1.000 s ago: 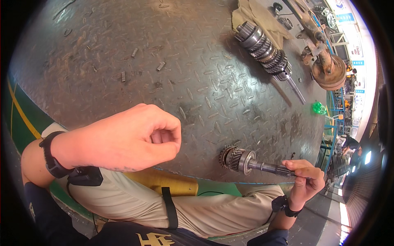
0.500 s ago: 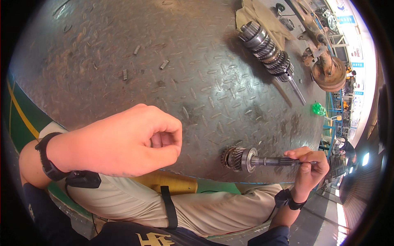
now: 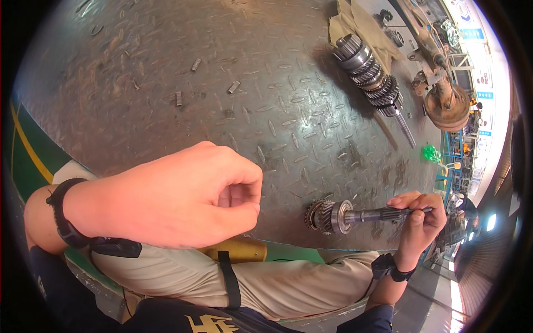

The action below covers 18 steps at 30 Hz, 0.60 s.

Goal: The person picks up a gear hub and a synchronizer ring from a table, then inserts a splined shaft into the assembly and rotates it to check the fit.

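Observation:
My left hand [image 3: 183, 200], curled closed with its thumb near the index finger, hovers at the table's lower left; whatever it may hold is hidden. My right hand [image 3: 422, 219] grips the splined end of a steel shaft [image 3: 375, 215] at lower right. At the shaft's left end sit a round bearing [image 3: 344, 216] and helical gears [image 3: 320, 216]. Above lies a larger assembly of stacked gears [image 3: 372, 83], its thin shaft pointing toward me, beside a tan cloth [image 3: 355, 22].
The steel tread-plate table [image 3: 139, 122] carries small metal pieces [image 3: 196, 65], a rusty axle with drum [image 3: 447, 108] at right and loose gear parts [image 3: 388, 22]. A green object [image 3: 431, 154] is at the right edge. A person [image 3: 471, 208] and benches are beyond; my legs are below.
My right hand has risen slightly, tilting the shaft's right end up, and its gears have shifted slightly right. My left hand has moved a little right, still curled.

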Motion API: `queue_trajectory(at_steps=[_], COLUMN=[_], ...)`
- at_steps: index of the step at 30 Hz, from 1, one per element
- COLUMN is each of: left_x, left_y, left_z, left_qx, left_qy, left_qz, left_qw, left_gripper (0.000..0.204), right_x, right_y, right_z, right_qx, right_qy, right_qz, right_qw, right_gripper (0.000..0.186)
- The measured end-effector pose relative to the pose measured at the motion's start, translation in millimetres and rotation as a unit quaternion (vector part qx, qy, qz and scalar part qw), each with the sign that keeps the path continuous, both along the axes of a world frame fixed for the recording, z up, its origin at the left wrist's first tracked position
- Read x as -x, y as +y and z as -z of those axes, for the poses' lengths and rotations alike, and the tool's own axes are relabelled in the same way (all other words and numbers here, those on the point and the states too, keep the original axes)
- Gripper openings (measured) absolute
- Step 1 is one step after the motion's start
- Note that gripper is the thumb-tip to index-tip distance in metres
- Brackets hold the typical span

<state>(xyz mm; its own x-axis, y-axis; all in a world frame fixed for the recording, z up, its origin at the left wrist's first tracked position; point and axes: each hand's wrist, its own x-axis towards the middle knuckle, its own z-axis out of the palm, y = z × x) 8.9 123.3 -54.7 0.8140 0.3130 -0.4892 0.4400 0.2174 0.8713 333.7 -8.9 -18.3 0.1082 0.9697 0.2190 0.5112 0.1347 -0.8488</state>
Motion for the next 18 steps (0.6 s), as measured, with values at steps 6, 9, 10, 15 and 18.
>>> queue_trajectory(at_steps=[6, 9, 10, 15, 18], left_x=[-1.1, -1.0, 0.7, 0.7, 0.4], left_y=[-0.8, 3.8, 2.9, 2.8, -0.8], left_z=[2.1, 5.5, 3.5, -3.9, -1.1], left_qx=[0.003, 0.003, 0.001, -0.032, -0.031], left_qy=[0.005, 0.0, 0.001, -0.025, -0.031], left_qz=[0.0, 0.002, 0.001, -0.007, 0.007], left_qw=[1.0, 1.0, 1.0, 0.999, 0.999], left_gripper=[0.011, 0.011, 0.011, 0.011, 0.012], right_x=[15.6, 18.0, 19.9, 17.2, 16.3], right_y=[-0.3, 2.9, 3.5, 3.9, 4.7], right_z=[1.1, 0.7, -0.4, -5.7, -7.0], right_qx=[-0.016, -0.02, -0.021, -0.02, -0.028], right_qy=[-0.014, -0.014, -0.018, -0.017, 0.005], right_qz=[0.003, 0.01, 0.014, 0.014, -0.033], right_qw=[1.0, 1.0, 1.0, 1.0, 0.999], right_gripper=[0.037, 0.036, 0.035, 0.026, 0.015])
